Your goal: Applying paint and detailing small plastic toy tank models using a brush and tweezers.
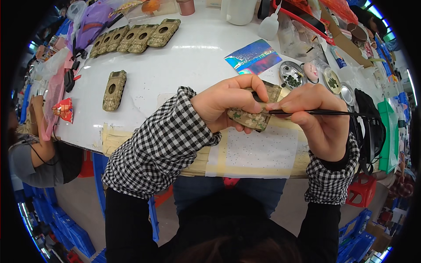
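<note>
My left hand (228, 97) is closed around a camouflage-painted toy tank hull (249, 119), held above the near edge of the table. A pair of thin black tweezers (337, 113) is pinched in my right hand (322, 120), and its tip meets the hull beside my left thumb. What the tip grips is too small to make out. Below both hands lies a white sheet (258, 153) speckled with tiny dots. Beyond my right hand are a round metal tin (285, 66) with small dark green bits and a second shallow dish (332, 82) holding similar bits.
Several matching hulls stand in a row (138, 37) at the far left, with a single hull (115, 90) nearer. A shiny holographic sheet (252, 57) lies ahead. A white squeeze bottle (269, 27) stands far right, and a green tray (388, 136) sits at the right edge. Another person (33, 153) sits left.
</note>
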The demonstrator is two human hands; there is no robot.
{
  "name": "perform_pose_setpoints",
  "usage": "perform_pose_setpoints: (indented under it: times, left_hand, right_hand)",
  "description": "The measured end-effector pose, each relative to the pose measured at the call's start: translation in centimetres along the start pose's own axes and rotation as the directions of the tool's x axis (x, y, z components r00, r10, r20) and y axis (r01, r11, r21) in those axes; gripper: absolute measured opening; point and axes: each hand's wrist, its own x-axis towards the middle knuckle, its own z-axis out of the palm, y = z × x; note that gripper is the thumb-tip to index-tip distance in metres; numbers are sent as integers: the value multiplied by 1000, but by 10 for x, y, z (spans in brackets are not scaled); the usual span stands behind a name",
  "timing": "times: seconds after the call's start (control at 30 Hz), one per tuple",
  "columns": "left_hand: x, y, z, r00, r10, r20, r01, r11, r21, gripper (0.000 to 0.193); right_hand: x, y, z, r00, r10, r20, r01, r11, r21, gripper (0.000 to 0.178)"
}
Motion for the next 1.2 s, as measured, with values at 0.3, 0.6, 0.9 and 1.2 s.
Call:
perform_pose_setpoints:
  times: [0.3, 0.6, 0.9, 1.2]
  left_hand:
    - [1, -1, -1, 1000, 9, -1, -9, 1000, -7, 24]
    - [0, 0, 2, 1000, 14, -10, -14, 1000, 16, 25]
    - [1, 0, 2, 1000, 24, 9, -24, 999, 45, 26]
    - [1, -3, 5, 1000, 26, -14, -25, 999, 41, 28]
  right_hand:
    - [0, 1, -1, 1000, -8, 5, 8, 1000, -6, 14]
    - [0, 2, -1, 1000, -20, -20, 20, 1000, 4, 14]
    - [-2, 4, -1, 999, -13, -30, 15, 997, 72, 13]
    - [-6, 5, 3, 999, 23, -46, -18, 993, 118, 12]
